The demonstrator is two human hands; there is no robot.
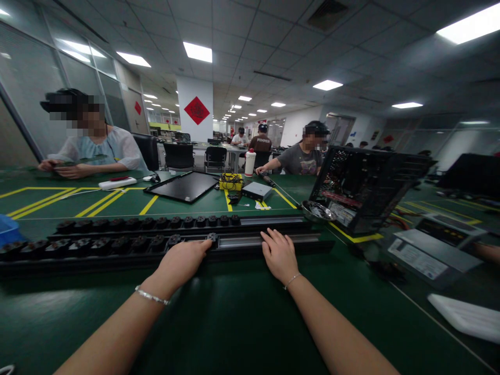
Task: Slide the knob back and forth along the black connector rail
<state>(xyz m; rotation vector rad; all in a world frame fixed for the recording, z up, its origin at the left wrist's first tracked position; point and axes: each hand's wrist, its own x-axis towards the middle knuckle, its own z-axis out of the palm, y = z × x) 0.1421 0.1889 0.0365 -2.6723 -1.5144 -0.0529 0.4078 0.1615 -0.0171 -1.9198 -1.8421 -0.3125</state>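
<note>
Two long black rails lie side by side across the green table, each with a row of small black socket modules along its left part. My left hand [183, 263] reaches over the near rail [242, 250], its fingers closed at the last black socket module [212, 238] of that row. The fingertips on the module's far side are partly hidden. My right hand [280, 255] lies on the near rail's bare right stretch, fingers spread and holding nothing. Behind it runs the far rail [269, 221], with its own row of modules [172, 222].
An open computer case [351, 187] stands at right, beside a metal bowl [318, 211] and a power supply unit [425, 250]. Beyond the rails are a flat black panel [183, 186], a yellow box [231, 181] with cables and a white bottle [250, 162]. Co-workers sit across the table.
</note>
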